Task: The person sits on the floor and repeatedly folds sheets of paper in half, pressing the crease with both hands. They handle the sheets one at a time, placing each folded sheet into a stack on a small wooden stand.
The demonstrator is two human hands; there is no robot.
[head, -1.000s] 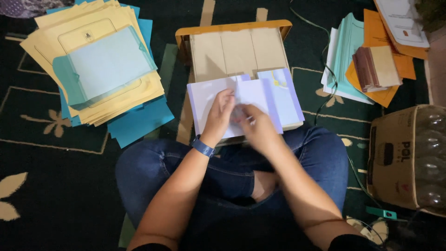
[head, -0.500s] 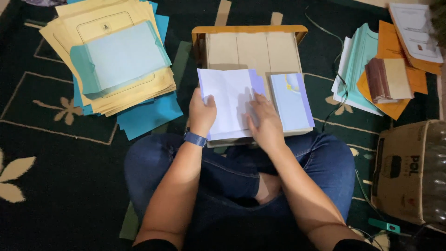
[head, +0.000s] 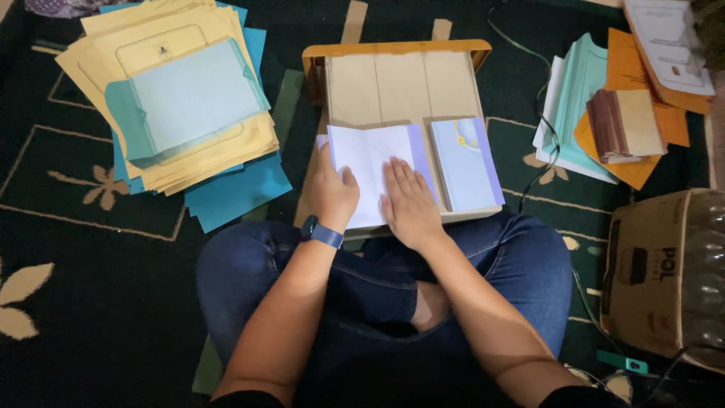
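Observation:
I sit cross-legged with a wooden folding board resting on my lap and the carpet. A white sheet of paper with a lilac edge lies folded on the board's near left part. My left hand, with a blue watch on the wrist, rests on the sheet's left side, fingers curled. My right hand lies flat, palm down, on the sheet's middle. A folded pale blue and lilac paper lies just to the right on the board.
A pile of yellow and teal envelopes and folders lies to the left on the dark patterned carpet. To the right are more papers and a brown booklet. A cardboard box with plastic bottles stands at the right; a cable runs past.
The loose, raised sheet has been folded down and now lies flat on the board. Both hands moved from handling its edges to pressing on it.

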